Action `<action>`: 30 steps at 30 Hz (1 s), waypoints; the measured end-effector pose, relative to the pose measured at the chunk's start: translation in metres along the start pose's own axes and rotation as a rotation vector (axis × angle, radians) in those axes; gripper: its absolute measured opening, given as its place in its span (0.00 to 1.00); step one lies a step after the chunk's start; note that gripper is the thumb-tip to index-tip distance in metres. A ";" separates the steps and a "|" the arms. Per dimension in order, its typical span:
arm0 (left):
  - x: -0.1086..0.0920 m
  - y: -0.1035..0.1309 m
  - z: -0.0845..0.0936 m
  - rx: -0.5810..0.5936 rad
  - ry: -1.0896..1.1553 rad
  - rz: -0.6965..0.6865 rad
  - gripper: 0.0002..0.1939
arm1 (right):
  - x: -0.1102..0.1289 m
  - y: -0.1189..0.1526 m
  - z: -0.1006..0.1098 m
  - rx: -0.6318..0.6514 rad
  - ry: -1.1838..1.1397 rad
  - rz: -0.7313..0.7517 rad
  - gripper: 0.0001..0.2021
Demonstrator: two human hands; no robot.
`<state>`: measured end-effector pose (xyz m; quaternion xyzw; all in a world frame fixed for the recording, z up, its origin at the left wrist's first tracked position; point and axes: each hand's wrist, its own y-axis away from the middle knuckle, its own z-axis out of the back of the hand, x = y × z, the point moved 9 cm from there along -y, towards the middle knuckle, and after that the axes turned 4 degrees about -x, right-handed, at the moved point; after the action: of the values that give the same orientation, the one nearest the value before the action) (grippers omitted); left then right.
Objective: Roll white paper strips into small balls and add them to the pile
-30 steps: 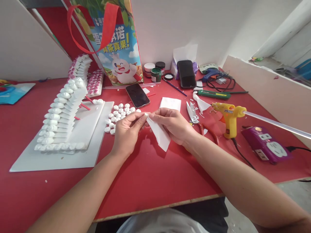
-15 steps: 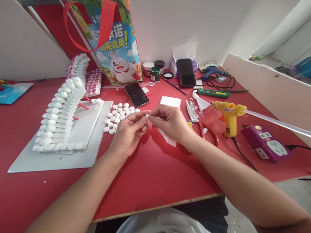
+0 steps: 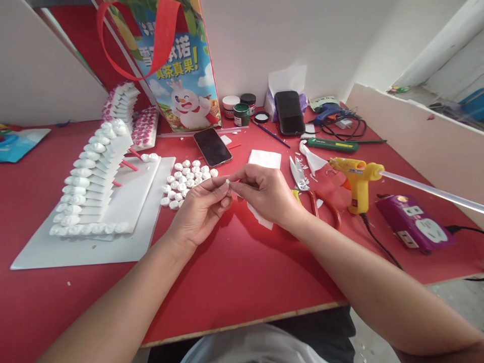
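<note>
The paper strip (image 3: 260,217) is showing white, the surface (image 3: 242,287) is gleaming red, the glue gun (image 3: 358,191) (its cord (image 3: 365,221) black) is sporting yellow.

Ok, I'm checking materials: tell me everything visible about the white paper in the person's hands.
The white paper looks thin and soft, like tissue. A small tip shows between the fingertips of the left hand and right hand, above the red table. The right hand hides its middle; below, a loose end slants down rightward. Whether that touches the table is unclear.
</note>
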<state>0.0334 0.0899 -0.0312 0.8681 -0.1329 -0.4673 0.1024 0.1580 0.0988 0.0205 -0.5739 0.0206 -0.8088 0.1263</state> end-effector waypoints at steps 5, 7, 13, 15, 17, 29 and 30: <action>-0.006 0.001 0.000 -0.005 -0.097 -0.111 0.12 | 0.002 0.002 -0.001 0.000 -0.071 0.000 0.03; -0.010 0.001 0.001 -0.014 -0.137 -0.167 0.11 | 0.000 0.003 -0.003 0.003 -0.102 -0.011 0.03; -0.020 0.005 0.000 -0.021 -0.293 -0.309 0.07 | -0.011 0.000 -0.001 0.007 -0.169 -0.134 0.06; -0.024 0.008 -0.001 -0.030 -0.322 -0.359 0.06 | -0.014 -0.001 0.002 0.000 -0.158 -0.178 0.08; -0.027 0.011 -0.002 -0.047 -0.333 -0.398 0.05 | -0.014 -0.002 0.003 0.004 -0.128 -0.192 0.10; -0.049 0.030 -0.013 -0.107 -0.681 -0.724 0.05 | 0.009 0.009 0.003 -0.127 -0.022 -0.028 0.08; -0.053 0.034 -0.015 -0.116 -0.736 -0.782 0.06 | 0.010 0.010 0.003 -0.131 -0.013 -0.023 0.08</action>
<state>0.0140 0.0762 0.0287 0.6246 0.1990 -0.7504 -0.0848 0.1593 0.0874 0.0286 -0.5862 0.0660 -0.8035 0.0796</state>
